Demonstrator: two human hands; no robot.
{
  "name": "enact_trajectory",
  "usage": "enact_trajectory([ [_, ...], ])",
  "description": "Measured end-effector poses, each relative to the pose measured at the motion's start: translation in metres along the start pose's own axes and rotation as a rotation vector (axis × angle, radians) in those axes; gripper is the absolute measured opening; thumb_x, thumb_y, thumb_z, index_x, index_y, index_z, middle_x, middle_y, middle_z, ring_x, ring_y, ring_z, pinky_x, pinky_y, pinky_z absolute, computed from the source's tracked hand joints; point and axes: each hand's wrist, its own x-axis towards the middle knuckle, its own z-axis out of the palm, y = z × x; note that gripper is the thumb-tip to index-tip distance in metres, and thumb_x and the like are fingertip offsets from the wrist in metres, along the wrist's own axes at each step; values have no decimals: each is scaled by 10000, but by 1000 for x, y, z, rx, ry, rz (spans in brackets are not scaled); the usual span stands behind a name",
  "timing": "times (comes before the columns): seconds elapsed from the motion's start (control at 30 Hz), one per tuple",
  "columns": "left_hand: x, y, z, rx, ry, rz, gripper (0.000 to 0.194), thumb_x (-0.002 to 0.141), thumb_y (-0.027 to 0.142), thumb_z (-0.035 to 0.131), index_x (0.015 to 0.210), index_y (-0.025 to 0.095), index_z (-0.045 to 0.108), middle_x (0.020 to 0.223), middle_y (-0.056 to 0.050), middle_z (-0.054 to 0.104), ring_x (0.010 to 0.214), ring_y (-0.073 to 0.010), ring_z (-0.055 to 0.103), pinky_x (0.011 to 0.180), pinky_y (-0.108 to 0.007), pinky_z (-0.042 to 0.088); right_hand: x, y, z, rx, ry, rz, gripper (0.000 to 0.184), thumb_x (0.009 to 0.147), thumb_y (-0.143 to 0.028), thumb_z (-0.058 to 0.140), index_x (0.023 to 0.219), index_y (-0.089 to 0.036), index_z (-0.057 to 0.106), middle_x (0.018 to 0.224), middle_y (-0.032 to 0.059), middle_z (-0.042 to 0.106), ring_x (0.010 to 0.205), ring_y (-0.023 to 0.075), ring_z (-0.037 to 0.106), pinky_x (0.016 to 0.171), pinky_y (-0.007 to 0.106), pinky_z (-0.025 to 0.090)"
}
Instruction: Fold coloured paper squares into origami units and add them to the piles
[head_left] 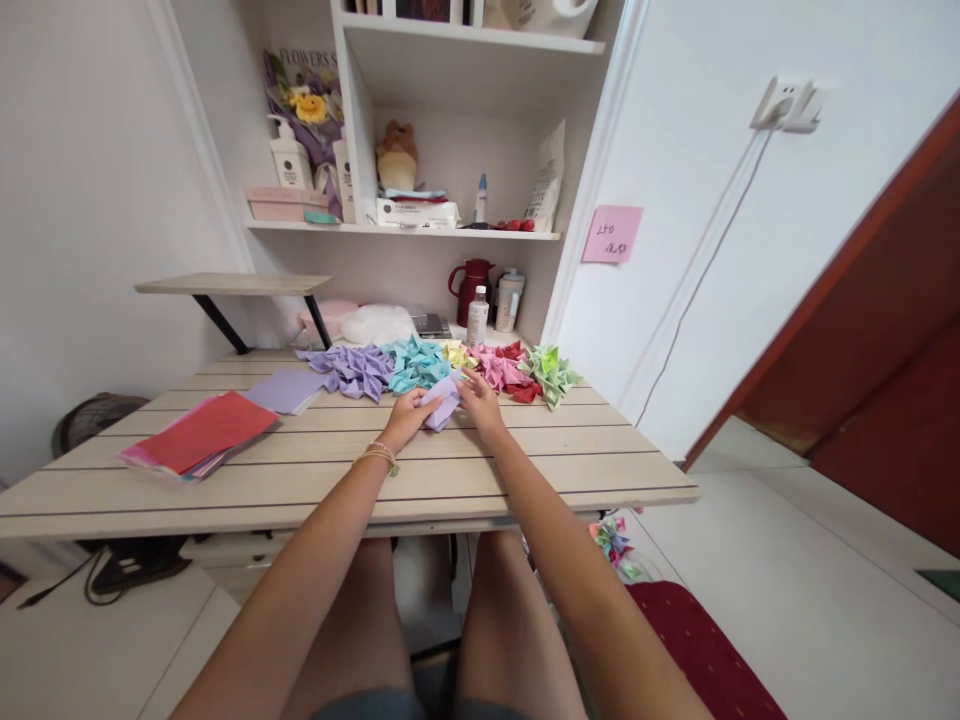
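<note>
I hold a lilac folded paper over the middle of the worktop, toward its far side. My left hand is closed on the paper's left part, thumb laid over the near face, and bracelets ring that wrist. My right hand is at the paper's right edge, fingers bent and set narrow; I cannot tell whether they pinch the paper or only touch it. Just beyond, a row of folded pieces runs across the worktop: a lilac heap at the left, then a turquoise heap, a few yellow pieces, a pink heap with red pieces at its right, and a pale green heap at the right end. To the left of my hands, well apart from them, lies a stack of coloured sheets with red on top, and just beyond it some flat lilac sheets. Behind the row, near the far edge, a clear bottle is upright in front of a dark red jug, with a pale tumbler to the right of both.
</note>
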Motion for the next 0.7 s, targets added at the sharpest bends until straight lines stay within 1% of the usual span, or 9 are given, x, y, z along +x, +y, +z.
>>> enact_trajectory([
  [0.1, -1, 1, 1, -7, 0, 1, 353, 554, 400, 763, 745, 141, 617, 637, -12, 661, 528, -133, 577, 496, -228, 425, -2, 0, 1, 10, -15, 37, 510, 683, -395, 662, 1162, -245, 574, 1063, 79, 622, 825, 175, 598, 662, 290, 494],
  [0.2, -1, 2, 1, -11, 5, 6, 365, 544, 402, 769, 756, 141, 626, 680, -23, 677, 562, -141, 592, 527, -239, 443, -2, -1, 0, 7, -2, 60, 480, 668, -385, 671, 1119, -237, 598, 1053, 74, 624, 814, 169, 596, 630, 265, 484],
  [0.4, 1, 2, -1, -5, 56, 26, 378, 545, 408, 769, 776, 135, 646, 681, -18, 668, 606, -144, 596, 550, -230, 444, 0, -1, -1, -9, 50, 107, 390, 707, -414, 591, 1050, -232, 629, 923, 34, 642, 675, 132, 577, 527, 224, 445],
  [0.5, 1, 3, -1, -13, 68, 32, 370, 566, 412, 758, 790, 138, 651, 695, -13, 667, 604, -133, 590, 558, -225, 439, 0, 1, 0, -13, 52, 124, 397, 718, -425, 570, 1058, -227, 621, 900, 35, 641, 633, 122, 572, 510, 220, 445],
  [0.6, 1, 3, 0, -24, 73, 34, 369, 578, 427, 745, 784, 139, 643, 674, -10, 659, 581, -131, 579, 551, -232, 435, -1, 1, 1, -36, 39, 126, 445, 699, -453, 597, 1071, -210, 614, 891, 46, 644, 649, 135, 584, 519, 231, 459],
  [0.7, 1, 3, 1, -28, 88, 41, 362, 575, 426, 747, 761, 139, 630, 632, -2, 642, 563, -134, 572, 550, -243, 436, -2, -2, 1, -82, 38, 96, 424, 660, -470, 644, 979, -191, 661, 912, 59, 646, 730, 162, 589, 554, 241, 464],
])
